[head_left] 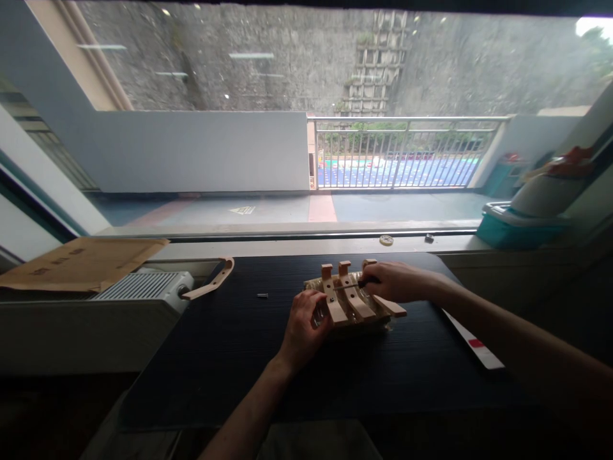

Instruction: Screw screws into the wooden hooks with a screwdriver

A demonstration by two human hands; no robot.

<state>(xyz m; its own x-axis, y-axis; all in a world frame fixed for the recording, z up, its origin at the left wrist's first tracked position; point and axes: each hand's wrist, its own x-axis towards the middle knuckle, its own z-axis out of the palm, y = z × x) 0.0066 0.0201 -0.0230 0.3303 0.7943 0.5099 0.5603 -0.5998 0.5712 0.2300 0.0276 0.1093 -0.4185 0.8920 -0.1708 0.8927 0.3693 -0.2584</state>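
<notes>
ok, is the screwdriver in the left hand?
No, the right hand grips the screwdriver, while the left hand is at the leftmost curved wooden piece of the row.

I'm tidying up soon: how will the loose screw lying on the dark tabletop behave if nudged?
The screw will probably roll, since it is slim and lies on its side. Its metallic look suggests it would stay stiff.
</notes>
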